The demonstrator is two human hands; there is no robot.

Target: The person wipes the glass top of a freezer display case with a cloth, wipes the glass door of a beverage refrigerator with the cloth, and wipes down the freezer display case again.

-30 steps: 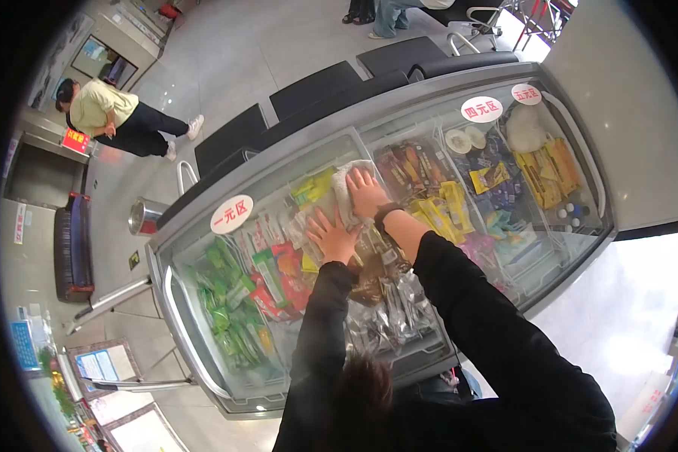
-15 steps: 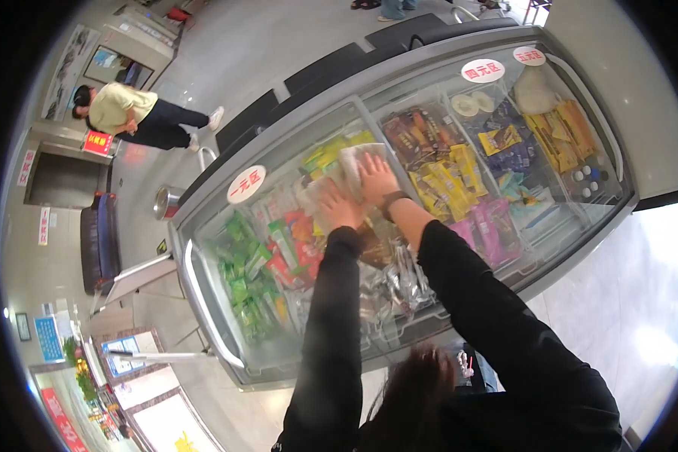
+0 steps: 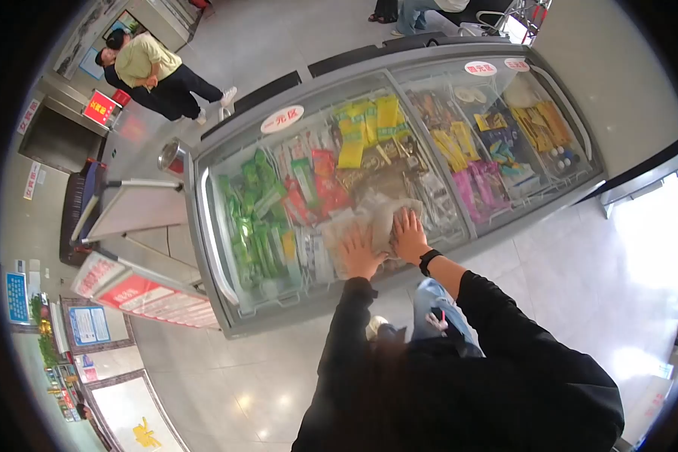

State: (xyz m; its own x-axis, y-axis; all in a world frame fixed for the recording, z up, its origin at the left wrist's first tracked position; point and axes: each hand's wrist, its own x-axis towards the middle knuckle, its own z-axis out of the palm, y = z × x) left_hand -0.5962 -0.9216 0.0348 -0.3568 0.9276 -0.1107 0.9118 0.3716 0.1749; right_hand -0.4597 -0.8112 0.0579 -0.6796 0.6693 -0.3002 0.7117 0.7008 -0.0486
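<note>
Both my hands lie flat on pale cloth on the glass lid of a chest freezer [image 3: 260,324], close to its near edge. Under my left hand [image 3: 361,252], its fingers spread, is the left part of the cloth [image 3: 337,226]. My right hand [image 3: 408,237] rests beside it on the right part of the cloth [image 3: 384,215], a dark band at the wrist. Whether this is one cloth or two, I cannot tell. Through the glass show green packets [image 3: 256,188], red packets [image 3: 328,181], yellow packets [image 3: 352,139] and pink packets [image 3: 478,188].
Two people [image 3: 147,64] stand close together at the upper left. A metal bin [image 3: 172,157] and a folding sign stand [image 3: 147,290] are left of the freezer. Dark seats [image 3: 267,94] line its far side, and another person's legs [image 3: 413,15] show beyond.
Both hands and the cloth have moved from the far part of the glass toward the near edge. A second person now shows at the upper left.
</note>
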